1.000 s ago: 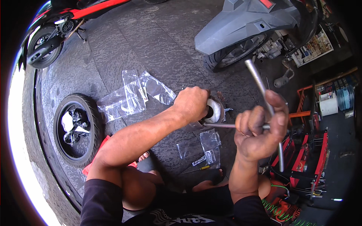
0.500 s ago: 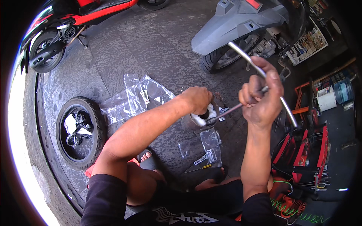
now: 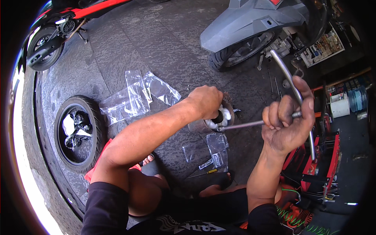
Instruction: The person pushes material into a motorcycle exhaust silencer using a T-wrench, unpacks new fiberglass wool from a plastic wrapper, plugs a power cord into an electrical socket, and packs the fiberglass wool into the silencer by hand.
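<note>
My right hand (image 3: 288,117) is closed around a steel T-handle wrench (image 3: 244,125), fingers hooked over its crossbar. The wrench's shaft runs left, almost level, to the near rim of a round metal container (image 3: 199,127). White material (image 3: 225,113) lies inside this container around a dark round piece (image 3: 218,118). Over the container's far left side, my left hand (image 3: 205,101) is closed with its knuckles up. Its fingertips are hidden, and the dark piece shows just under them. Whether the wrench's tip sits on a fastener is too small to tell.
Clear plastic bags (image 3: 129,100) lie left of the container. A yellow-handled screwdriver (image 3: 211,171) and small packets lie nearer me. A loose wheel (image 3: 78,133) is at left, a grey motorcycle (image 3: 239,27) at far right, a red tool rack (image 3: 319,164) at right.
My right hand has moved right and down with the wrench, whose shaft is now closer to level and whose crossbar is steeper. My left hand stays at the container.
</note>
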The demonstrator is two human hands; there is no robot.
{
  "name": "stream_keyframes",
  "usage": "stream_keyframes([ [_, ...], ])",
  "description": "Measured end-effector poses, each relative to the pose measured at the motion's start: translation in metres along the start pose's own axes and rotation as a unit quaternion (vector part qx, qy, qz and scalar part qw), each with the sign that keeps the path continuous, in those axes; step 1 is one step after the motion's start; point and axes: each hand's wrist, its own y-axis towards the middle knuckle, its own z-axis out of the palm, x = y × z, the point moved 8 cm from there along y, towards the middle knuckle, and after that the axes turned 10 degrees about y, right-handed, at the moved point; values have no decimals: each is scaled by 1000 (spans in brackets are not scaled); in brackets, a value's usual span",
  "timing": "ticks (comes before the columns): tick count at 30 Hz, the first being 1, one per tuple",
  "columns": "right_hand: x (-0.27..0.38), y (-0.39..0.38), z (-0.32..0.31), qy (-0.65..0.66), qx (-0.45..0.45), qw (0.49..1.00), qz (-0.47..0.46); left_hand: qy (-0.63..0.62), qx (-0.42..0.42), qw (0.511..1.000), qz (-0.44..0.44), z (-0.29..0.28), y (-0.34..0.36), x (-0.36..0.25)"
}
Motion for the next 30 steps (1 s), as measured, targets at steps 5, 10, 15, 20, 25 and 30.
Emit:
stream_keyframes([
  [5,-10,-4,3,-37,87,996,-7,-7,13,1000,-16,-7,-2,-6],
  [10,-28,2,-11,-142,-3,990,18,-5,-5,1000,-20,-6,-1,-27],
  [15,-10,10,0,-125,36,991,-10,-17,-27,997,-66,5,-6,-17],
  [20,43,-3,-6,0,-49,997,-56,-28,-2,994,-104,2,-14,-17],
  [25,38,-9,-5,8,-32,996,-79,-47,22,992,-111,0,-12,-14],
  [30,7,-21,-17,2,-57,997,-44,-42,19,993,-112,3,-12,-12],
])
